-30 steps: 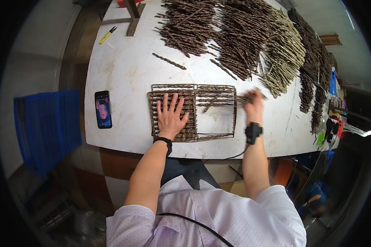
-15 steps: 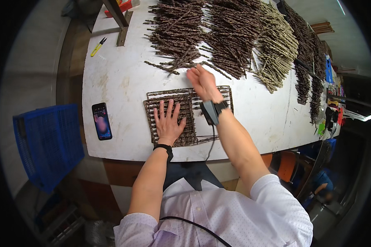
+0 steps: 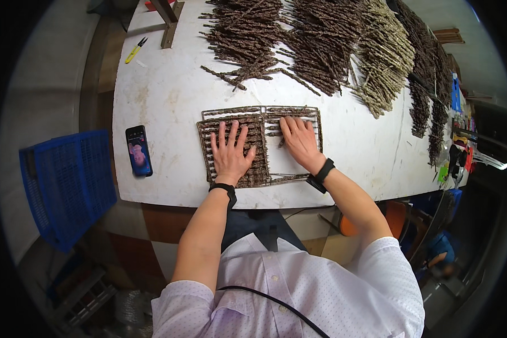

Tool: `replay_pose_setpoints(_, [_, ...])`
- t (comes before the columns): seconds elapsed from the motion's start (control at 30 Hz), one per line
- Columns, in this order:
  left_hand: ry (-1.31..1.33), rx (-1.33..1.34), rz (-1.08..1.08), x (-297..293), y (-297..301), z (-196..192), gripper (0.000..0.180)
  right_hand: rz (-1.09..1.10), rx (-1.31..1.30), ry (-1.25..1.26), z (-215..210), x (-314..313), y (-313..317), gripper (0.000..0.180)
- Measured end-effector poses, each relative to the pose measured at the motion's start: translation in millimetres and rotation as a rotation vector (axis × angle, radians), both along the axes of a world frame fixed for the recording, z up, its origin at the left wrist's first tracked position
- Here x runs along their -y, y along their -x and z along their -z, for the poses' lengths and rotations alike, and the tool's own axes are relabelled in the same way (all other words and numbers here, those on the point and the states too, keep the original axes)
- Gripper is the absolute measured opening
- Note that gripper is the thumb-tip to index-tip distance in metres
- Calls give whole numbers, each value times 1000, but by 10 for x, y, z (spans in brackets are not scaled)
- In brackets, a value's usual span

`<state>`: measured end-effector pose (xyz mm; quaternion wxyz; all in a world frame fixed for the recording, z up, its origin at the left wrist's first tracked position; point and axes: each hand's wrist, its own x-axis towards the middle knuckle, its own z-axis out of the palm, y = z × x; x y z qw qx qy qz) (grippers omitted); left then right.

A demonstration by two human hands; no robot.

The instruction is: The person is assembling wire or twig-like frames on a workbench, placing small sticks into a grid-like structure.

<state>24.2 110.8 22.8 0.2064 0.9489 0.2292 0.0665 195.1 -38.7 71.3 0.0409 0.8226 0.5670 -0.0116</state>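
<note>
My left hand (image 3: 229,156) lies flat with fingers spread on the left half of a dark rectangular frame (image 3: 320,128). Rows of brown braided strips (image 3: 258,163) fill that half. On the right half, my right hand (image 3: 302,144) is bent down with its fingers together near the far rim. A short end of a braided strip (image 3: 280,143) shows below its fingertips; most of the grip is hidden. A few strips cross the far part of this half, and white tabletop shows through below them.
Piles of dark braided strips (image 3: 242,34) and a pale pile (image 3: 384,62) cover the table's far side. On the left are a phone (image 3: 138,152), yellow-handled snips (image 3: 134,52) and a metal bracket (image 3: 168,25). A blue plastic crate (image 3: 67,183) stands beside the table. Another person (image 3: 440,250) is at far right.
My right hand has come back from near the loose strips beyond the frame and down onto its right half. My left hand stays pressed on the strips. The view has shifted slightly.
</note>
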Motion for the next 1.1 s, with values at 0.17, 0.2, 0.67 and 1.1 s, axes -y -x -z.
replay_pose_setpoints(0.17, [-5,18,-3,3,9,-16,60,81,14,124,-6,-199,-79,26])
replay_pose_setpoints(0.2, [4,18,-8,-1,9,-16,60,79,6,117,-8,-206,-108,28])
replay_pose_setpoints(0.67, [19,51,-33,0,23,-19,59,133,59,-43,196,-69,121,50])
replay_pose_setpoints(1.1, [-120,100,211,-394,-498,-384,83,147,-4,87,37,-181,-56,37])
